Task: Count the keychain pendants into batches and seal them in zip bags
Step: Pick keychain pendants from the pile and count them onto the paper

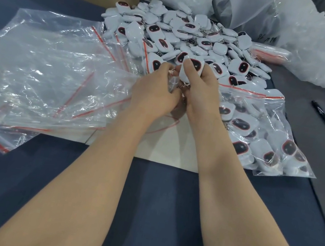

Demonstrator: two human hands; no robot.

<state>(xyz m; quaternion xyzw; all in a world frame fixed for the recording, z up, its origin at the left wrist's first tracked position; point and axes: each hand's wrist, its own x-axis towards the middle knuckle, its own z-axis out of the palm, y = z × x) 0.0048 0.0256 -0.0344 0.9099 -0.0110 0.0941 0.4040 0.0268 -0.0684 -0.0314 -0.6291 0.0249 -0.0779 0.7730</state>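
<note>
Beside pile (173, 29): right hand (201, 93) grips pendant (191, 67); left hand (154, 91) pinches wrapper (173, 83), maybe.

Bright, even light from above, cool cast. Shadows soft and short: dim patch under left hand (153, 93) and right hand (202, 93) on pale sheet (174, 146). Glare streaks on empty zip bags (44, 63) at left; sheen on filled bag (267, 139) at right. Held pendant (197, 64) and pendant pile (184, 33) sharp, small highlights on gloss. Plastic wrap (315, 41) at upper right blown out, soft. Wide-angle stretch: forearms swell toward lower frame, bench (153, 208) edge at right bends. Upper corners blurred.
</note>
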